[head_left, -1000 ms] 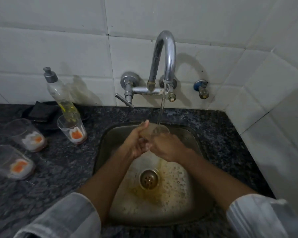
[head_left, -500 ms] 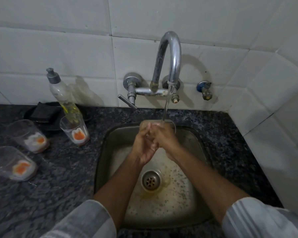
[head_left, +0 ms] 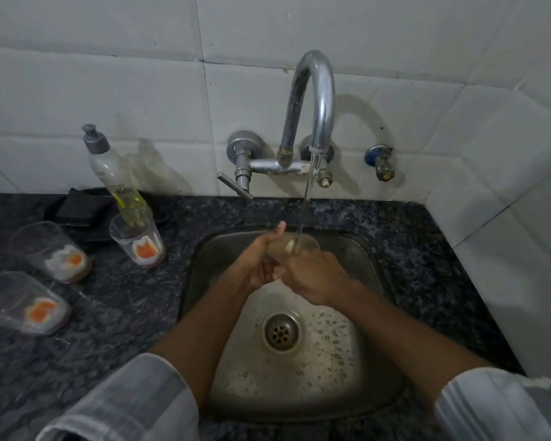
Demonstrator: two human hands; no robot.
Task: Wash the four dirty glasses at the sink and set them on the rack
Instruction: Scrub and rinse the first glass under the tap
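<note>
While both the left hand [head_left: 256,265] and right hand [head_left: 315,275] wrap the clear drinking glass [head_left: 295,248] under the tap stream near the steel sink's [head_left: 372,386] back edge, wet fingers could let it slip and crack.

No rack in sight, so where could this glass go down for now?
The bare counter right of the sink, up to the wall tiles, is free. So is the counter in front of the three dirty glasses, near the left sleeve. It is crowded behind them, by the soap bottle and dark sponge.
</note>
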